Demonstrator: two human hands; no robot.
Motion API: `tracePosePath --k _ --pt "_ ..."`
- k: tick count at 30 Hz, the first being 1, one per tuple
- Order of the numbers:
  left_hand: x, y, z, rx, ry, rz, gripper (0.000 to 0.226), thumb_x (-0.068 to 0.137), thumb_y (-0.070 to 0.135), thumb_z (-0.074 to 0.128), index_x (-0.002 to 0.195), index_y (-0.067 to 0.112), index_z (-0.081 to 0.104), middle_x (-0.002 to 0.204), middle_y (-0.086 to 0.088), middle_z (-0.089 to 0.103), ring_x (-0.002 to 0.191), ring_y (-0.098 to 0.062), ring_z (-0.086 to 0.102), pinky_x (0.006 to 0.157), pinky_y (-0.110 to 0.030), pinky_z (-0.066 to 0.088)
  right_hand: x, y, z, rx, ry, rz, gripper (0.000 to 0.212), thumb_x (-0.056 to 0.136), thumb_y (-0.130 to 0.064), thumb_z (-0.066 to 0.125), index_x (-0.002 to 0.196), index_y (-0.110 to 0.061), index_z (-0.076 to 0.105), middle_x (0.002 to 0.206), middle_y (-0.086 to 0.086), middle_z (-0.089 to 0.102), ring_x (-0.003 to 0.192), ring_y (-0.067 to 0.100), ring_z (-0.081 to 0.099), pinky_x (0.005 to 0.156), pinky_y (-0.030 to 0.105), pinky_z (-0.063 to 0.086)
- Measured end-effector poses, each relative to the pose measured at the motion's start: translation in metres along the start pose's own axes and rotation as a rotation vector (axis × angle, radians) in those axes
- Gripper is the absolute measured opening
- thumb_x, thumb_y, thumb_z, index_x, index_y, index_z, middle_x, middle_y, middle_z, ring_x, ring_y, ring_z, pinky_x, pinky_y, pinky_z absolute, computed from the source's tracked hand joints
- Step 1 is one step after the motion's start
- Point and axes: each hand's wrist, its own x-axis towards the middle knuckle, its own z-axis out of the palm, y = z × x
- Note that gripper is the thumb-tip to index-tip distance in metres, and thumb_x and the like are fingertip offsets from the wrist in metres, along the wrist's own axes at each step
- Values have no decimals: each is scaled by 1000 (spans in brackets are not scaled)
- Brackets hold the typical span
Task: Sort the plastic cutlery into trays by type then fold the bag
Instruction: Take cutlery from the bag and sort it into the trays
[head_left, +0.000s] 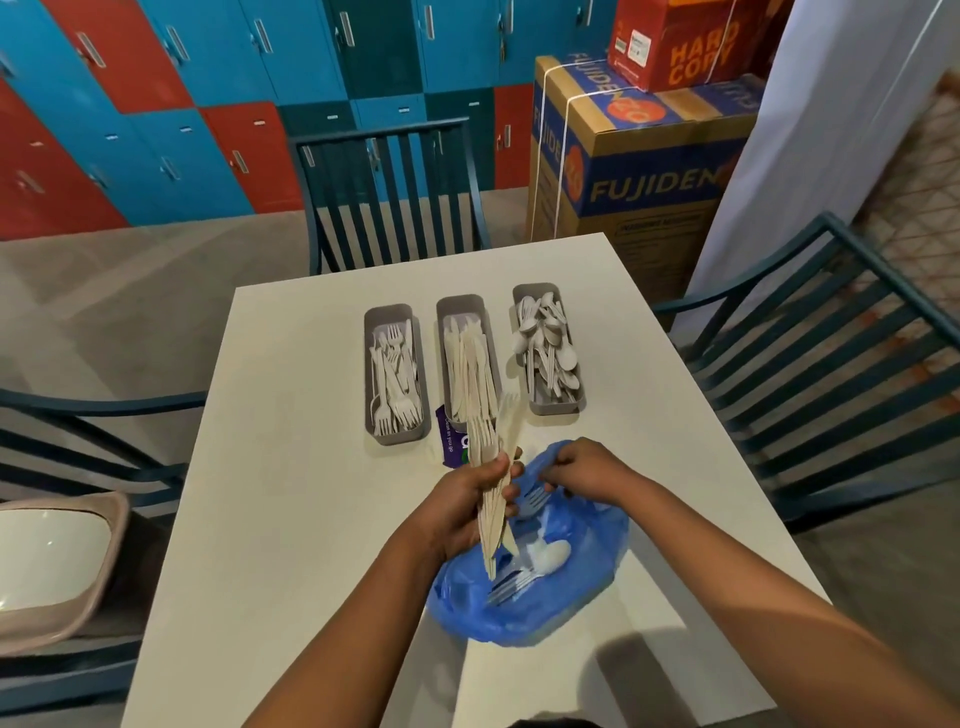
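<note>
**Bundle of forks gripped over the bag, more cutlery still inside**

A fanned bundle of forks (491, 467) is gripped in the left hand (470, 499), fingers curled round the handles at mid-length, tines pointing up and away. The right hand (582, 467) is seen at the far rim of the blue bag (587, 587), its fingers curled and apparently pinching a loose fork (532, 501) at the bag mouth; exact contact cannot be told for sure. The bag lies open on the white table (291, 467), near the person, with a spoon (550, 553) and further forks (511, 582) left in it.

Three grey trays stand in a row further out: fork tray (397, 441) on the left, knife tray (467, 306) in the middle, spoon tray (556, 408) on the right, all partly filled. A purple packet (451, 441) lies just in front of the knife tray.

Handling, as judged: the cutlery is taken to be very light, stiff but snappable, and smooth, so a loose bundle is likely to slip or fan apart; it is best held firmly across the handles, not the tines. The bag is thin, soft film, likely to crumple and shift when pulled; it is best held at the rim, and flattened before folding once emptied.
</note>
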Motion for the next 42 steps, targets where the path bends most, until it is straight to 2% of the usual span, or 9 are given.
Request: tracePosePath --k 6,12,17,23,28,35,38,40,42 --pt "8 10 1 41 273 67 26 98 22 44 83 6 58 49 -1 55 39 -7 49 39 -18 40 -11 -37 7 268 9 -108 37 98 -28 47 65 -17 62 56 0 53 47 8 48 48 17 39" --pt "9 13 4 60 300 60 15 97 19 48 95 9 58 73 -1 54 37 -5 44 35 -16 32 -5 -52 14 410 121 -120 19 92 -26 58 84 -9 58 68 -1 57 56 8 50 40 11 37" --pt "10 14 4 81 307 21 18 97 24 49 89 9 58 52 -2 54 37 -7 46 36 -17 36 2 -57 15 537 85 -61 22 90 -21 61 74 -9 52 65 3 55 55 10 49 47 23 37" --pt "13 21 -1 80 330 47 21 97 25 48 94 10 63 73 -5 59 55 -9 51 39 -18 39 17 -67 10 554 92 41 30 92 -22 58 67 -13 44 65 5 52 53 17 49 43 21 33" --pt "18 35 -12 -81 350 64 27 100 21 40 86 10 62 59 2 59 41 -8 51 35 -16 37 34 -73 -5 700 114 158 27 100 -26 40 78 -12 49 73 8 56 59 22 57 44 24 49" --pt "27 62 -28 -221 359 92 28 101 18 36 89 10 60 52 3 56 38 -6 50 33 -14 35 62 -81 -10 531 103 335 35 99 -11 33 66 -8 45 58 4 43 47 13 36 37 19 29" --pt "35 69 -35 -256 387 88 25 100 20 39 89 11 59 49 2 56 37 -5 51 32 -14 36 75 -85 -8 519 92 428 30 97 -9 32 73 -5 48 39 4 44 30 12 36 32 10 24" --pt "37 74 -38 -261 421 96 23 99 21 44 84 10 58 48 2 56 35 -4 51 30 -13 36 83 -88 -6 453 54 418 20 93 -8 36 85 -3 53 48 7 48 36 16 40 41 15 29" --pt "38 80 -40 -213 479 99 26 97 21 48 77 11 59 46 2 56 31 -3 48 29 -10 33 94 -91 -3 368 39 388 16 88 -5 41 79 -3 54 59 11 47 45 19 40 47 20 30"
